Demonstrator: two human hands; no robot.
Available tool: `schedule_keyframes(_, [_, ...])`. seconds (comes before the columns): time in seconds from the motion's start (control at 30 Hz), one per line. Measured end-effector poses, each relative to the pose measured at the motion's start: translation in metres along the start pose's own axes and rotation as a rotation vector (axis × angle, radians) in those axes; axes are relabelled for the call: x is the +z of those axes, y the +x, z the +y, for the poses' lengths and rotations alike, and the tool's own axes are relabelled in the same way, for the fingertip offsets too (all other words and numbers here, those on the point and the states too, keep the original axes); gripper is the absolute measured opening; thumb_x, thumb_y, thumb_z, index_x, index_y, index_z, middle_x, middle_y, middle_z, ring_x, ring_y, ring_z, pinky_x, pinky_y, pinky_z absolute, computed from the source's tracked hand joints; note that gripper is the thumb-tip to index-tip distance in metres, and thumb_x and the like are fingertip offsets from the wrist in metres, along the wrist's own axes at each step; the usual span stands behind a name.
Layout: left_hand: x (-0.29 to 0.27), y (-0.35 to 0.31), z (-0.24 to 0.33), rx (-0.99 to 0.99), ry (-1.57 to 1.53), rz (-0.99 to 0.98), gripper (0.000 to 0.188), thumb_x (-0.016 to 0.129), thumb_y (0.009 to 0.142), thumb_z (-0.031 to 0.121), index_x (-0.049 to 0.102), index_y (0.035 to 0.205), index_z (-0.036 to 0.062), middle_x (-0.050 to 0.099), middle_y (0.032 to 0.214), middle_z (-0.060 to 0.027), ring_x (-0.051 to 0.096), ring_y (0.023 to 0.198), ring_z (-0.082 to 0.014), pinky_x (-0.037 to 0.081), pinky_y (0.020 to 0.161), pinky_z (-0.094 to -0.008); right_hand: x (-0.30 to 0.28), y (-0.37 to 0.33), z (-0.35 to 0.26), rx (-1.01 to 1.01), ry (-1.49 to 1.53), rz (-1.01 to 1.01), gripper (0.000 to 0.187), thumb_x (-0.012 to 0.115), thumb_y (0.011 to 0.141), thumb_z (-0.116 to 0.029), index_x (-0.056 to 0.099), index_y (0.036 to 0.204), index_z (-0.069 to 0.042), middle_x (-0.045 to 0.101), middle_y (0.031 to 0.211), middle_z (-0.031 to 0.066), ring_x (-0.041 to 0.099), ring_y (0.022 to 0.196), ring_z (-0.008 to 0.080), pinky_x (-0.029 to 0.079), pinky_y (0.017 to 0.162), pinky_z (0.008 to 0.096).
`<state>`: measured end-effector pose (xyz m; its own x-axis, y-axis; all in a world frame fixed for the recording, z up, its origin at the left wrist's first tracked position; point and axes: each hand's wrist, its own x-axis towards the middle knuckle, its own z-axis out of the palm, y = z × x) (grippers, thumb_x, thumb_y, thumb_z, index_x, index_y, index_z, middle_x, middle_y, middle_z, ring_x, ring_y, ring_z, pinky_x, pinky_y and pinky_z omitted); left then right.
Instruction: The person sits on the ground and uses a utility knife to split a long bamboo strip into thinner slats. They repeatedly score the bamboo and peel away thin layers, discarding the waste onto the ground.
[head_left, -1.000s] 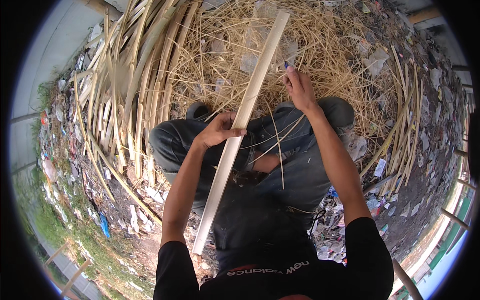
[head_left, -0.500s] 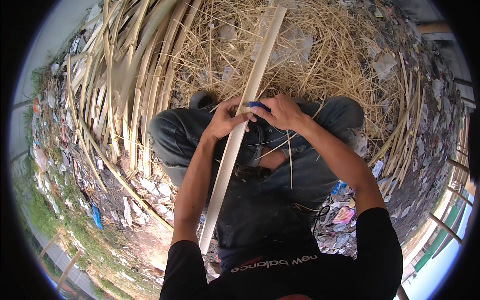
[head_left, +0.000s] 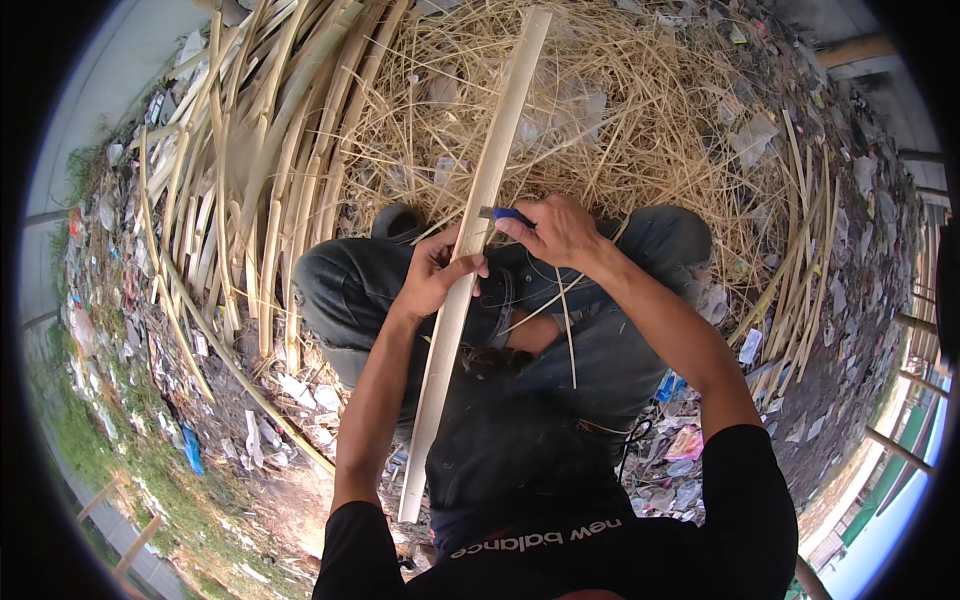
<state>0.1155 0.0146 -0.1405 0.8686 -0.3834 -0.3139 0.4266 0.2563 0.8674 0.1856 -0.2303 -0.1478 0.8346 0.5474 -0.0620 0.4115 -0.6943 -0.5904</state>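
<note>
A long, pale split bamboo strip (head_left: 503, 130) slants across my lap, its far end over the straw and its near end beside my left forearm. My left hand (head_left: 430, 280) is closed around the strip near its middle, thumb on the inner face. Just beyond it, my right hand (head_left: 558, 232) grips a small knife (head_left: 510, 214) by its blue handle. The short metal blade lies at the strip's right edge; whether it cuts in is too small to tell. Thin bamboo slivers (head_left: 568, 335) hang over my crossed legs, below the right hand.
Many split bamboo lengths (head_left: 270, 200) lie piled at the far left. Thin shavings (head_left: 640, 120) cover the ground ahead of my legs. A smaller bundle of strips (head_left: 800, 260) rests at the right. Scattered litter (head_left: 685, 450) surrounds me, and one long strip (head_left: 245, 370) bends toward my left elbow.
My left hand has moved nearer to me along the strip, away from the knife. The right hand and blade are now apart from it. The strip has shifted slightly left.
</note>
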Motion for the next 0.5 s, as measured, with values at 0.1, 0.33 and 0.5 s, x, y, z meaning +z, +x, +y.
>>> schedule_keyframes(0.1, [-0.003, 0.002, -0.005, 0.026, 0.082, -0.006, 0.032, 0.067, 0.098, 0.008, 0.064, 0.129, -0.0023, 0.069, 0.088, -0.0066, 0.068, 0.069, -0.0129, 0.058, 0.059, -0.0269, 0.01, -0.006, -0.006, -0.065, 0.017, -0.012, 0.064, 0.052, 0.103, -0.064, 0.073, 0.086, -0.006, 0.062, 0.058, 0.02, 0.065, 0.057, 0.0429, 0.051, 0.057, 0.0521])
schedule_keyframes(0.33, [0.001, -0.004, 0.017, 0.038, 0.118, 0.032, 0.04, 0.068, 0.098, 0.008, 0.061, 0.136, -0.0018, 0.066, 0.085, -0.0068, 0.063, 0.067, -0.0145, 0.053, 0.059, -0.0289, 0.007, 0.007, -0.008, -0.086, -0.05, 0.109, 0.063, 0.054, 0.1, -0.066, 0.071, 0.08, -0.008, 0.064, 0.059, 0.0181, 0.066, 0.057, 0.0416, 0.052, 0.056, 0.0514])
schedule_keyframes(0.5, [0.007, -0.024, 0.03, -0.004, 0.129, -0.002, 0.032, 0.068, 0.098, 0.007, 0.063, 0.128, -0.0016, 0.066, 0.084, -0.0072, 0.065, 0.066, -0.0156, 0.053, 0.059, -0.0294, -0.005, 0.016, 0.0, 0.081, 0.063, 0.248, 0.064, 0.049, 0.104, -0.065, 0.071, 0.081, -0.009, 0.061, 0.057, 0.0164, 0.065, 0.057, 0.04, 0.05, 0.056, 0.0503])
